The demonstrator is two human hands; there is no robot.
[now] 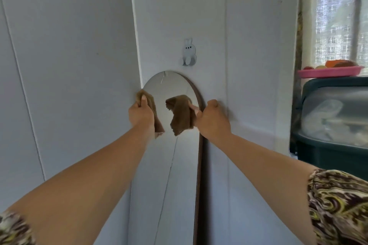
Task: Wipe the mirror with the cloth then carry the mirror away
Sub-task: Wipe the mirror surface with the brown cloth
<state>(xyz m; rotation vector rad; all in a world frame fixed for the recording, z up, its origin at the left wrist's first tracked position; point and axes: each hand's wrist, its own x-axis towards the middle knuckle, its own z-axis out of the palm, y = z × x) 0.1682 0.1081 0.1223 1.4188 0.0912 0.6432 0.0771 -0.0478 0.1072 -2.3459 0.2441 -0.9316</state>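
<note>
A tall mirror (179,165) with a rounded top and a thin brown frame stands upright against the white wall. My left hand (140,114) is at its left edge near the top, shut on a brown cloth (154,113) that hangs down over the glass. My right hand (213,119) is closed around the right edge of the frame at about the same height. The glass shows a reflection of the cloth and some fingers between my hands. The mirror's bottom end is out of view.
A white rabbit-shaped hook (189,51) is stuck on the wall just above the mirror. To the right stands a dark green bin with a clear lid (334,125), a pink tray (330,71) of items on top, and a window behind.
</note>
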